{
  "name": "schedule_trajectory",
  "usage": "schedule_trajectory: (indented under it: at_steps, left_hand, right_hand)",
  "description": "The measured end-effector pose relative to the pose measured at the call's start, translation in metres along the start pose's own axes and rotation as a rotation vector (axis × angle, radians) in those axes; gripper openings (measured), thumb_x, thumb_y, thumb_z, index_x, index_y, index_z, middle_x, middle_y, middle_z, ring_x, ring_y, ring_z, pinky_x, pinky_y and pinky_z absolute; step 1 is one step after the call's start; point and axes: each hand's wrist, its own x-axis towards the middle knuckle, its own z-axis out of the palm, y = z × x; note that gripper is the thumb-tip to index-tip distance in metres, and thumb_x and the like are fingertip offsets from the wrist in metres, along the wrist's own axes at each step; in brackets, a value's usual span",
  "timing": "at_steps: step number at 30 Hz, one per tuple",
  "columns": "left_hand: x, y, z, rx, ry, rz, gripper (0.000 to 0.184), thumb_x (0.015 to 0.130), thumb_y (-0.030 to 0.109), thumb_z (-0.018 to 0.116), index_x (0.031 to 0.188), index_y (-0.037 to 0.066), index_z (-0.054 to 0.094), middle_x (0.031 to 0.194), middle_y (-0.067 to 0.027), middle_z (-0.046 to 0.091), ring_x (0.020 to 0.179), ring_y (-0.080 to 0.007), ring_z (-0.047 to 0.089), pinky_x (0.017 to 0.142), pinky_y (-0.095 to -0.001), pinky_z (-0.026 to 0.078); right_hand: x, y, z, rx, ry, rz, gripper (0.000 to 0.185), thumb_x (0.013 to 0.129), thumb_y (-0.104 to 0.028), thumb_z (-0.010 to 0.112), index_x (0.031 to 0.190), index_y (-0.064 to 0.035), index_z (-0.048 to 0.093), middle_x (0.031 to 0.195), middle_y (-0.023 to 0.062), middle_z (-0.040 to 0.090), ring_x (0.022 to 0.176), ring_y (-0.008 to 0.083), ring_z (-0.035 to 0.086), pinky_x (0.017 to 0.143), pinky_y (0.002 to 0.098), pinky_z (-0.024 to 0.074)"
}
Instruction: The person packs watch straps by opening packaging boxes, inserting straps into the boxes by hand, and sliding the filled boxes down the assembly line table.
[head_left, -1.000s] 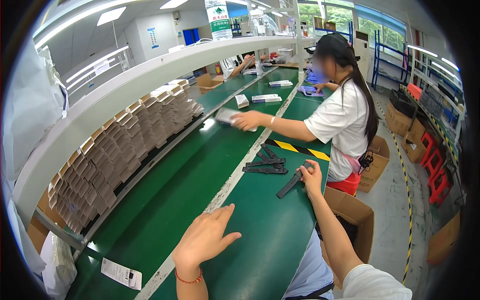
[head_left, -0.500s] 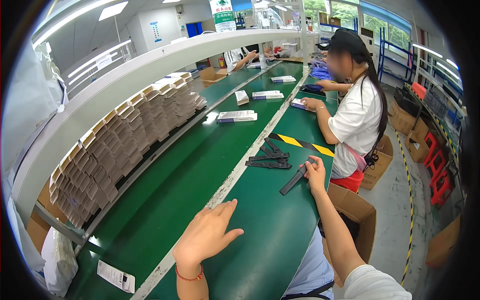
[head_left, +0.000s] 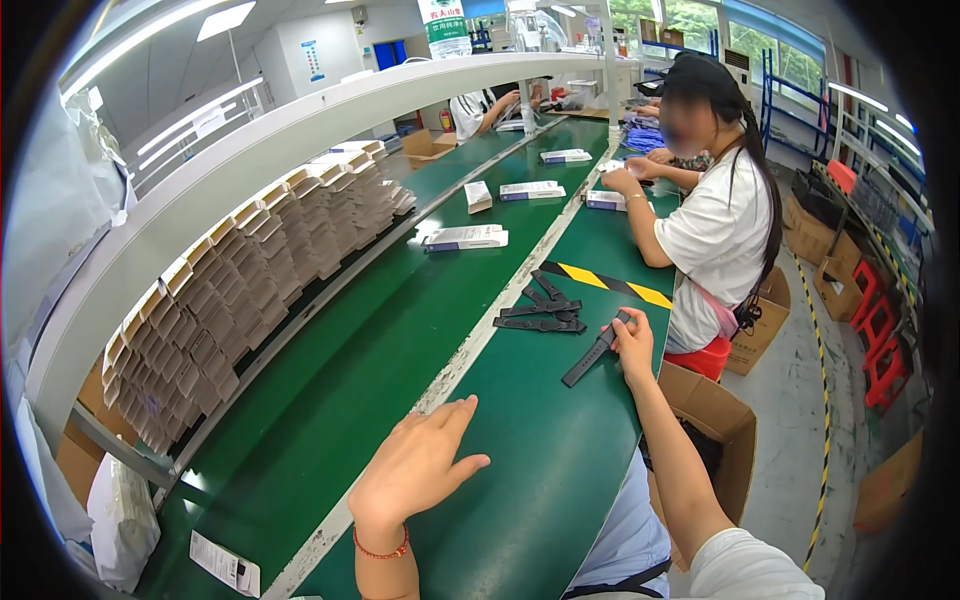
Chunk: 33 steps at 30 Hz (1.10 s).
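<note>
My right hand (head_left: 632, 345) is closed round one end of a black watch strap (head_left: 594, 358), whose other end slants down towards the green tabletop. Whether a watch case sits under the fingers is hidden. A small heap of black straps (head_left: 543, 308) lies just left of that hand. Palm down, my left hand (head_left: 420, 460) hovers over the pale metal strip (head_left: 462, 362) along the belt, fingers stretched and thumb apart, holding nothing. A red bracelet (head_left: 385, 548) circles its wrist.
White and purple boxes (head_left: 466, 238) lie on the green belt (head_left: 330, 400), with stacked open cartons (head_left: 230, 290) behind it. Black-yellow tape (head_left: 605, 281) crosses the table before a seated co-worker (head_left: 715, 215). An open cardboard box (head_left: 725, 430) stands by my right arm.
The boxes on the belt have shifted slightly towards me. The co-worker's hands have risen from the box on the table. My own hands have hardly moved.
</note>
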Motion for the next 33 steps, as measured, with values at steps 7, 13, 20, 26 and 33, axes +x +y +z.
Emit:
schedule_trajectory:
  at_steps: [7, 13, 20, 26, 33]
  left_hand:
    - [0.0, 0.004, -0.004, -0.006, -0.042, -0.041, 0.059, 0.083, 0.029, 0.062, 0.128, -0.003, 0.043, 0.119, -0.0187, 0.055, 0.097, -0.0362, 0.056, 0.091, -0.04, 0.042]
    - [0.0, 0.004, -0.003, 0.002, -0.037, -0.035, 0.059, 0.083, 0.029, 0.062, 0.128, -0.003, 0.042, 0.12, -0.0187, 0.055, 0.097, -0.0361, 0.056, 0.091, -0.0399, 0.042]
    - [0.0, 0.004, -0.005, 0.022, 0.049, -0.002, 0.053, 0.082, 0.029, 0.062, 0.123, -0.003, 0.048, 0.111, -0.0178, 0.059, 0.091, -0.0347, 0.058, 0.084, -0.0394, 0.045]
    - [-0.004, 0.021, -0.029, -0.649, 0.411, 0.278, 0.052, 0.081, 0.051, 0.057, 0.097, 0.002, 0.064, 0.081, -0.0132, 0.061, 0.076, -0.0249, 0.056, 0.069, -0.0329, 0.046]
    - [-0.032, 0.067, -0.031, -1.43, 0.602, 0.706, 0.057, 0.096, 0.051, 0.026, 0.072, 0.008, 0.054, 0.079, -0.0006, 0.04, 0.069, -0.0197, 0.047, 0.066, -0.0433, 0.046]
  right_hand:
    - [-0.002, -0.005, 0.001, -0.002, 0.006, 0.004, 0.021, 0.088, -0.006, 0.054, 0.108, -0.0011, 0.048, 0.077, 0.0085, 0.067, 0.05, 0.0062, 0.047, 0.049, 0.0203, 0.0383]
    - [-0.001, -0.003, 0.002, -0.013, 0.017, -0.006, 0.022, 0.088, -0.006, 0.053, 0.109, -0.0016, 0.048, 0.074, 0.0075, 0.066, 0.049, 0.0051, 0.044, 0.045, 0.0182, 0.0349]
    - [-0.002, -0.004, 0.002, -0.001, 0.001, -0.009, 0.022, 0.088, -0.007, 0.053, 0.109, -0.002, 0.048, 0.074, 0.0079, 0.066, 0.049, 0.0052, 0.044, 0.045, 0.0184, 0.0353]
    - [0.0, -0.003, 0.0, 0.004, -0.02, 0.016, 0.022, 0.088, -0.005, 0.054, 0.108, -0.0012, 0.048, 0.076, 0.0092, 0.067, 0.05, 0.0057, 0.046, 0.048, 0.0198, 0.0375]
    - [0.005, 0.003, -0.005, -0.045, -0.019, -0.011, 0.026, 0.088, -0.009, 0.055, 0.111, -0.0018, 0.048, 0.078, 0.0088, 0.067, 0.05, 0.0043, 0.044, 0.046, 0.0182, 0.0347]
